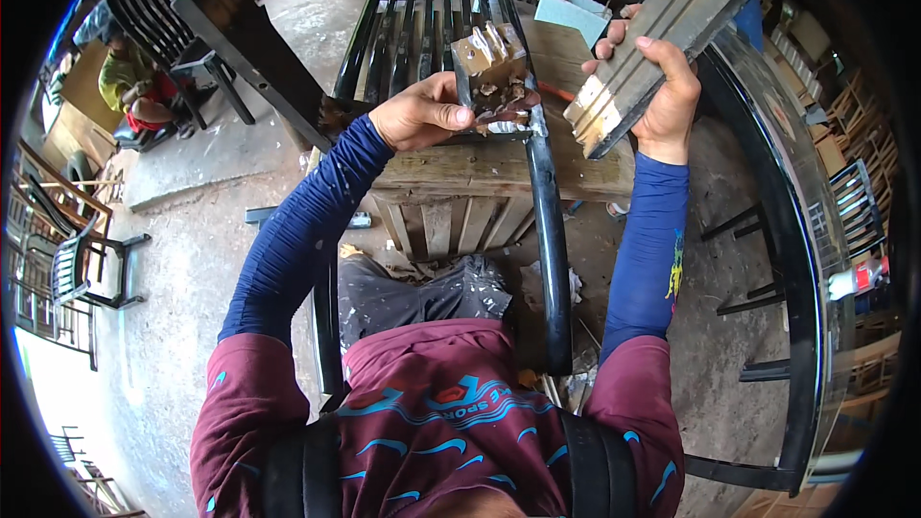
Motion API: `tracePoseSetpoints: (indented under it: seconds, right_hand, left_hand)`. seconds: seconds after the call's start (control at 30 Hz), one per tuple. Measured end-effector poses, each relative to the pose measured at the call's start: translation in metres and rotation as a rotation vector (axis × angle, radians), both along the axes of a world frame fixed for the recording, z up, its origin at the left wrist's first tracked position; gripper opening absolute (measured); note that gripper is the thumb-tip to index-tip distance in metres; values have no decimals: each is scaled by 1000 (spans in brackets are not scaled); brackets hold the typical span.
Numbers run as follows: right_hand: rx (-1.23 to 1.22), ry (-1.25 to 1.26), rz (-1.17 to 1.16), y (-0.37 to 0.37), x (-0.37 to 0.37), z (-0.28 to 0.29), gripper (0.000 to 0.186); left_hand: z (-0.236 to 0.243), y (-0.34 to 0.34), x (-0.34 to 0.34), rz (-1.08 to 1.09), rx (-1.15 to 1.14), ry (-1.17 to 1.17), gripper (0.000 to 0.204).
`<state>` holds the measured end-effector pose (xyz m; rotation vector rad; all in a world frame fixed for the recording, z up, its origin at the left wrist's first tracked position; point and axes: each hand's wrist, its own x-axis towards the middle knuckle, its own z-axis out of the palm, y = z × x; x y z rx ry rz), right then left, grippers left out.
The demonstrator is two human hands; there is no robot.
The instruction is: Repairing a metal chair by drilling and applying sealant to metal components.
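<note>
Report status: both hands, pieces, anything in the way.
Left hand: holding brown block. Right hand: holding grooved wooden bar. Possible obstruction: black slatted frame below.

Around you spreads a stained grey concrete floor (197, 345), washed white by bright light at the lower left. To your left stands a dark chair (69, 270), with a slatted chair (200, 59) farther off. Along your right runs a dark-edged table (804, 326); past it, you have timber (852, 107) heaped up.

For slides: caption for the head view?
Left grip on a white-streaked wooden piece, right grip on a grooved board, black slatted frame behind.
</note>
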<state>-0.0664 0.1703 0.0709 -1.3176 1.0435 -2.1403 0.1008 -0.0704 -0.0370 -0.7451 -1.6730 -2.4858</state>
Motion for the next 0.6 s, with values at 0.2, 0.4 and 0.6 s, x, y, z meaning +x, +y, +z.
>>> tracePoseSetpoints:
  seconds: [0.2, 0.4, 0.6]
  right_hand:
    - [-24, -19, 58, -7, 16, -4, 48]
    - [-69, -90, 122, -1, 13, -32, 51]
    - [-97, -222, 162, 22, 13, -55, 54]
  left_hand:
    - [0, -3, 19, 78, -81, -11, 57]
    - [16, -6, 56, 458, -291, -70, 50]
    - [21, -17, 91, 628, -306, -131, 57]
